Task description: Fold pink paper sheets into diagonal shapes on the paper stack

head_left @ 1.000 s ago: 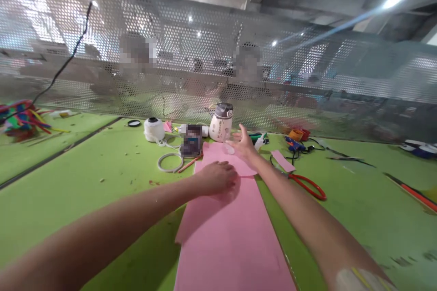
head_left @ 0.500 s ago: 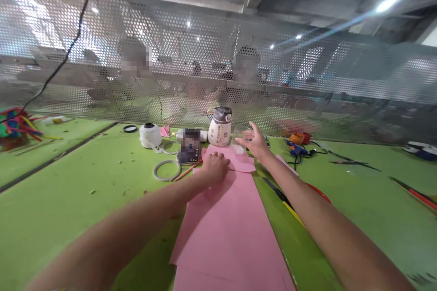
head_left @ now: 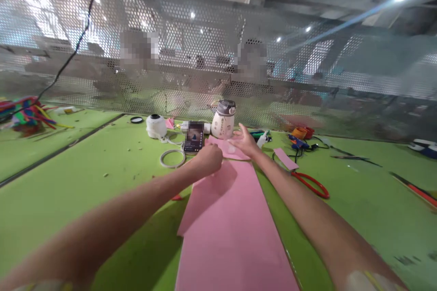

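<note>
My left hand (head_left: pixel 210 160) is closed in a fist above the far left part of the pink sheets (head_left: pixel 235 218); whatever is inside its fingers is hidden. My right hand (head_left: pixel 244 142) has its fingers round the right side of a clear plastic cup (head_left: pixel 231 147), which rests on a smaller pink piece with a curved edge (head_left: pixel 243 155). Just behind the cup stands a white bottle (head_left: pixel 222 125) with a dark lid. A phone (head_left: pixel 194 138) with a lit screen is propped up left of the hands.
A white roll (head_left: pixel 156 126) and a pale ring (head_left: pixel 172 158) lie left. To the right are a red scissor handle (head_left: pixel 312 185), a pink strip (head_left: pixel 285 159), a blue glue gun (head_left: pixel 298 142) and orange tape (head_left: pixel 299 133). A perforated metal screen (head_left: pixel 191 72) rises behind.
My left hand has curled from lying flat on the paper into a fist. The pencil beside the ring no longer shows. My right hand has shifted left with the cup, and the view has tilted.
</note>
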### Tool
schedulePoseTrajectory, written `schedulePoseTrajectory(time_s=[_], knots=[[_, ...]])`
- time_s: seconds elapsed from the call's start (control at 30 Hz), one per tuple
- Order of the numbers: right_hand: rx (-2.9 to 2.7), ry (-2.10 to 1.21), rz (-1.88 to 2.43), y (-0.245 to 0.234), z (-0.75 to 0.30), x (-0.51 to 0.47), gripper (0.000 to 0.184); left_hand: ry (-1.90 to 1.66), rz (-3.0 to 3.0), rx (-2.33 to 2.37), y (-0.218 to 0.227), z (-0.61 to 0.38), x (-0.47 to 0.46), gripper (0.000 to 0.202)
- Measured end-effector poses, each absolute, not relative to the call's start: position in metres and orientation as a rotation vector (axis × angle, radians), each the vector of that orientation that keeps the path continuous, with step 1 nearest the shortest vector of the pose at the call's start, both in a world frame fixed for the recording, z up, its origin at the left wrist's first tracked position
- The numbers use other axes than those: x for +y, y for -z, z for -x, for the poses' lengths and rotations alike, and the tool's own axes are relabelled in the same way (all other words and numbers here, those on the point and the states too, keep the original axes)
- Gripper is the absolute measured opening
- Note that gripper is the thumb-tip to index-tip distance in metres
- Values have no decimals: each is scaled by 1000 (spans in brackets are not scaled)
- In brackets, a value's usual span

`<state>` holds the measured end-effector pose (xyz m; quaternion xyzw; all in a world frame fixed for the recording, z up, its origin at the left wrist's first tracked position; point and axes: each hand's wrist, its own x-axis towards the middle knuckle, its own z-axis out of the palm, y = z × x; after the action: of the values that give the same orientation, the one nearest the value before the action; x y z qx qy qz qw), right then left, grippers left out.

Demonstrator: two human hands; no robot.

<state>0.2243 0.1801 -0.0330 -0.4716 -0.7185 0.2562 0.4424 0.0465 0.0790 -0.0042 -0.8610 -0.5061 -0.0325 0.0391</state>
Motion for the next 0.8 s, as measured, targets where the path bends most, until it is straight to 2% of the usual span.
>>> schedulePoseTrajectory(time_s=[0.13, 0.17, 0.23, 0.27, 0.33, 0.4, 0.53, 0.67, 0.8], knots=[[-1806, -608, 1219, 14, -247, 140, 105, 221, 2731, -1585, -3, -24, 15, 29], [-1824, -601, 1216, 8, -256, 121, 99, 236, 2786, -1550, -3, -20, -4, 27], [-1921, -639, 1179, -1, -274, 72, 75, 344, 2957, -1370, 1, -14, -40, 22], [-2034, -687, 1142, -4, -282, 45, 62, 430, 3053, -1235, 3, -12, -55, 19], [-2477, -657, 1013, -7, -292, -11, 50, 546, 3174, -1047, 10, -10, -77, 14], [-2808, -481, 828, -6, -295, -57, 57, 617, 3203, -941, 16, -10, -87, 12], [-2993, -1, 785, 3, -286, -97, 67, 686, 3129, -909, 25, -11, -90, 18], [-2977, 239, 759, 10, -273, -97, 52, 704, 3098, -945, 30, -11, -90, 21], [-2905, 214, 827, 16, -270, -93, 37, 767, 3073, -949, 30, -12, -93, 17]])
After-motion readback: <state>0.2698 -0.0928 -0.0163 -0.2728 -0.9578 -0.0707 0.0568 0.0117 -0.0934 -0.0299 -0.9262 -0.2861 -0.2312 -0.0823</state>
